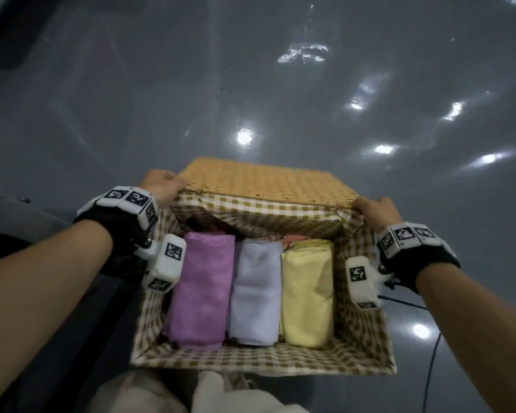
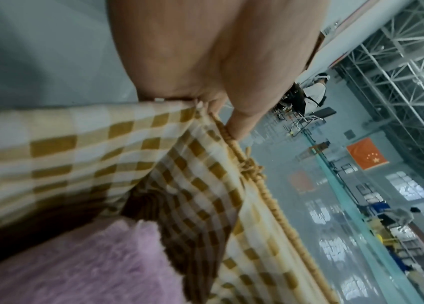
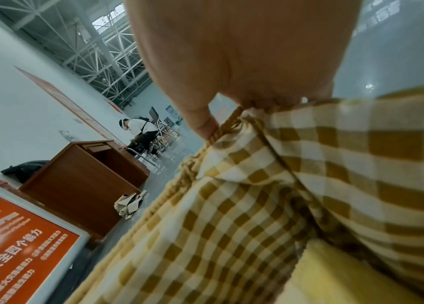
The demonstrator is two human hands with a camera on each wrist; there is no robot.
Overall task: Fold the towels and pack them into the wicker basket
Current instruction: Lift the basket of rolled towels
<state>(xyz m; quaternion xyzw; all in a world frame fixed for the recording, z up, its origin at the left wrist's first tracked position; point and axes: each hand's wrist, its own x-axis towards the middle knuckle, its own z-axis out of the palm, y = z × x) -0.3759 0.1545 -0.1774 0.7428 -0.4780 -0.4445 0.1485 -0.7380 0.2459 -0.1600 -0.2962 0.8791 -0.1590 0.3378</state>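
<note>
Glossy grey floor (image 1: 161, 99) under wicker basket (image 1: 262, 360). Pink towel (image 1: 201, 287), lilac towel (image 1: 256, 290), yellow towel (image 1: 307, 293) packed side by side. My left hand (image 1: 163, 186) and right hand (image 1: 376, 214), each grip pinching lid (image 1: 265, 181) far corners.

The lid (image 1: 265, 181) hides the far ends of the towels. Each hand's fingertips curl out of sight behind it. More cloth (image 1: 292, 240) peeks from under the yellow towel (image 1: 307, 293).

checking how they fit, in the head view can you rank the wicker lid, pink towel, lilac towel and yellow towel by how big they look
1. wicker lid, clearly the largest; left hand and right hand grip its corners.
2. pink towel.
3. lilac towel and yellow towel look about alike, so I will not rank them.
</note>
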